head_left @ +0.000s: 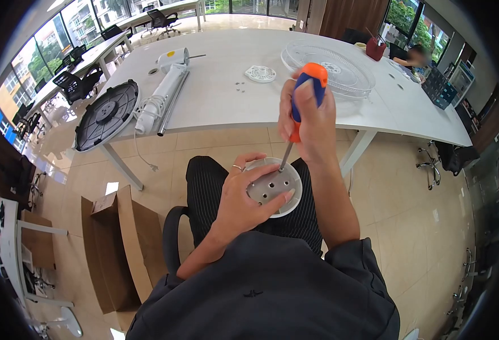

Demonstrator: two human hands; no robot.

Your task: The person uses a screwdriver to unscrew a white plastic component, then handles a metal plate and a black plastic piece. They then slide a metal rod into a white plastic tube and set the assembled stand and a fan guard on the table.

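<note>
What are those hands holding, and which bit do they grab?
Right hand: the screwdriver, by its handle. Left hand: the round white part, over its rim.

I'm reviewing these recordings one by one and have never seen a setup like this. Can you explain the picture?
There is no machine here: a person works with two bare hands, and the single picture comes from a camera on their head, looking forward and down.

The right hand grips a blue-and-orange screwdriver, pointing down at a round part. The left hand holds that part, fingers spread across it.

On the white table lie a black disc, a white column, a small white disc and a clear round grille.
</note>
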